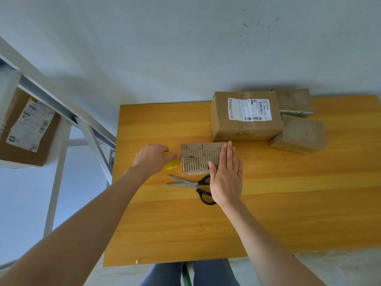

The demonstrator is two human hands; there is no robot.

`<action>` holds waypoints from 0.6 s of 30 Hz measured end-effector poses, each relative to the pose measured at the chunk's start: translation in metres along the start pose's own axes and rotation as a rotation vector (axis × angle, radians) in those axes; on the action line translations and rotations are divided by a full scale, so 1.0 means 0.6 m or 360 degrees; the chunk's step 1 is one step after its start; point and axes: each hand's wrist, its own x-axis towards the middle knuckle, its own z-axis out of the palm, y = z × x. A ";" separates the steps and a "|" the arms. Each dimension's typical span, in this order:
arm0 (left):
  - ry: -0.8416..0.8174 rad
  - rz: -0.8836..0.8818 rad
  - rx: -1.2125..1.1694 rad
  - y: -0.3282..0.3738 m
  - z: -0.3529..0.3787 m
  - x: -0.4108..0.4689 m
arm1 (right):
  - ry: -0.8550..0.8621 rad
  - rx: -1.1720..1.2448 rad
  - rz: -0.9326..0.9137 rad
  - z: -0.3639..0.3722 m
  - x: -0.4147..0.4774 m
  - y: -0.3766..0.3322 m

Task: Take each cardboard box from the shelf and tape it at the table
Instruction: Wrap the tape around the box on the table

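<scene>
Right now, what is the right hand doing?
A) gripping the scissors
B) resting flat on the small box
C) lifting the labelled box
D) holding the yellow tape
B: the right hand lies with straight fingers on the small box; the left hand holds the yellow tape, and the scissors lie on the table.

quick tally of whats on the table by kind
cardboard boxes: 4 (small ripped box, labelled box, two plain boxes)
scissors: 1
yellow tape roll: 1
total: 6
</scene>
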 end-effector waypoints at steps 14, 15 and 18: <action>-0.0030 -0.0030 -0.0007 0.011 -0.004 -0.009 | -0.0222 -0.0182 -0.0447 0.010 -0.002 -0.051; -0.0046 -0.0036 -0.0006 0.012 -0.004 -0.010 | -0.0202 -0.0197 -0.0515 0.012 -0.004 -0.055; -0.0054 -0.0061 -0.0023 0.014 -0.003 -0.009 | -0.0111 -0.0239 -0.0591 0.019 -0.002 -0.064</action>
